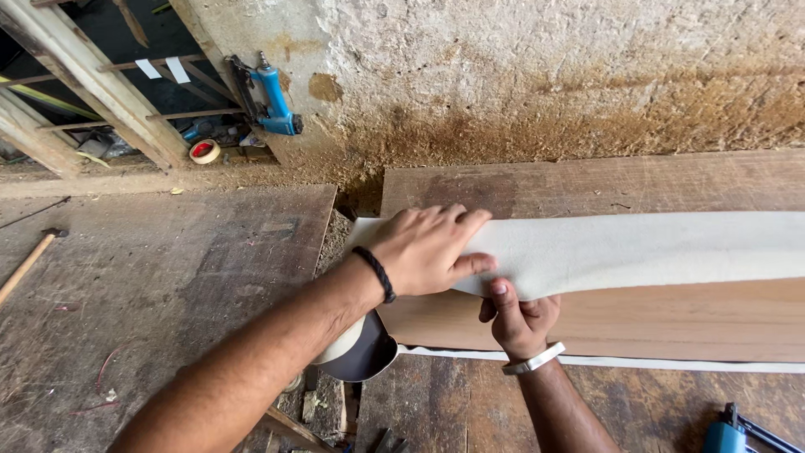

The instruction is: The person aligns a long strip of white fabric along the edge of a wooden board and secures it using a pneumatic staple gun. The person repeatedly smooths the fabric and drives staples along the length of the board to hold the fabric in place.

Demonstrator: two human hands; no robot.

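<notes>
A long strip of white cloth (637, 247) lies along a light wooden plank (671, 323) on a wooden workbench. My left hand (428, 247), with a black cord bracelet at the wrist, presses flat on the left end of the cloth. My right hand (520, 319), with a metal bangle, pinches the cloth's lower edge just below my left hand, index finger pointing up. A thin white edge (637, 362) shows under the plank's near side. A dark rounded object (362, 351) sits partly hidden under my left forearm.
A blue pneumatic tool (275, 102) leans against the rough plaster wall (520, 75). A tape roll (204, 151) lies near wooden frames at the back left. A hammer handle (29, 262) rests at the far left. Another blue tool (728, 434) shows at the bottom right.
</notes>
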